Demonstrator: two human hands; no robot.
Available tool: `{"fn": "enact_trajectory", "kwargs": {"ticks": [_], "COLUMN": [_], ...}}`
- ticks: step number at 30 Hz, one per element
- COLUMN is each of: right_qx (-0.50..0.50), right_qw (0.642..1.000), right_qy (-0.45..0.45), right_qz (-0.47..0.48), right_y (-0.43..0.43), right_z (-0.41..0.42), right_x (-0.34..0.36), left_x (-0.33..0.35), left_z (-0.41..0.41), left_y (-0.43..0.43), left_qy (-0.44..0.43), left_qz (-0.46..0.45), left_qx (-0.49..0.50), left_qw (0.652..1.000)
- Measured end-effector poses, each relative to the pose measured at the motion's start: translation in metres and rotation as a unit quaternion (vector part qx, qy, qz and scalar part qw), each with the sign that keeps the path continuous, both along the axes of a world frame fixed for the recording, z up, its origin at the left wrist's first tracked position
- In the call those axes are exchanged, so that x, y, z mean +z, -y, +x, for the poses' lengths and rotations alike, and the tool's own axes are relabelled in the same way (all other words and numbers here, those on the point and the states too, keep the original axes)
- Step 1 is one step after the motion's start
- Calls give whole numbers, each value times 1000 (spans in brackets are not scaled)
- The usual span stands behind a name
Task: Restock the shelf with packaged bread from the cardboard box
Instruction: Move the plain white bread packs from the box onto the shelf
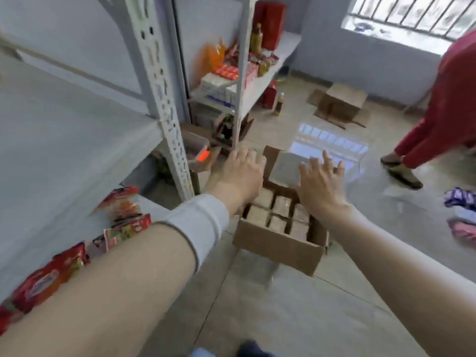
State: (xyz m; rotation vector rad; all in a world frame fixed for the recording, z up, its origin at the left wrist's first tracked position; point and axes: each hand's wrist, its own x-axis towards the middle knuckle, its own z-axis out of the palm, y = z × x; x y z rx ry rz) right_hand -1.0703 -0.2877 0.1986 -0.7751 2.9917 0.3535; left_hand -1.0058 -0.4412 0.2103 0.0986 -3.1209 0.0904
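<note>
Both hands are released and hold nothing. The left hand (242, 171) is flat, palm down, fingers straight and a little spread, reaching out over the far left corner of the box (278, 249). The right hand (320, 182) is also slack and palm down, fingers fanned wide, over the far right part of the box. Whether either hand touches anything cannot be told. Both arms stretch forward and down, roughly side by side. The left forearm wears a white cuff (199, 222) just behind the wrist; the right forearm is uncovered.

The box stands open on the floor (296, 318), near the foot of the shelf (64, 140). The bread (260, 215) is inside it: brown packs standing in tight rows, showing between and below the two wrists. At the box's far end, between the hands, lies a flat grey square (286, 167); whether it is a flap or a pack cannot be told.

The shelf runs along the left, with a perforated post (164, 99) at its front corner. Red snack packets (123, 204) lie along the front edge of its lower board. Behind it a second rack (239, 81) carries cartons and bottles. Further out on the floor sit a second box (340, 104), flaps open, and a bottle (279, 104) by the rack's foot. A person in red (448, 112) stands at the right edge.
</note>
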Motion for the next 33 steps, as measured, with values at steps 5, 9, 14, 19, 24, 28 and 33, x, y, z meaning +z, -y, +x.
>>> {"fn": "enact_trajectory", "kwargs": {"ticks": [5,9,14,19,24,28,33], "right_qx": [-81,-93,-151,-208,-324,-423,-474], "right_qw": [991,976,939,877,749,702,633], "right_qy": [100,191,310,430,551,532,554], "right_qz": [45,40,5,-46,-174,-213,-259], "right_y": [-71,-72,-55,-20,24,36,29], "right_z": [-45,-79,-111,-137,-147,-147,-154], "right_x": [-82,-152,-270,-401,-482,-501,-503], "left_x": [-94,-174,-292,-424,-503,-519,-516], "left_z": [-59,-104,-182,-260,-295,-304,-311], "left_y": [-50,-43,-26,-16,-18,-23,-21], "left_qy": [160,231,302,295,211,153,162], "left_qz": [57,132,225,290,283,301,362], "left_qx": [5,66,165,244,338,379,424], "left_qw": [986,962,911,877,873,862,814]}}
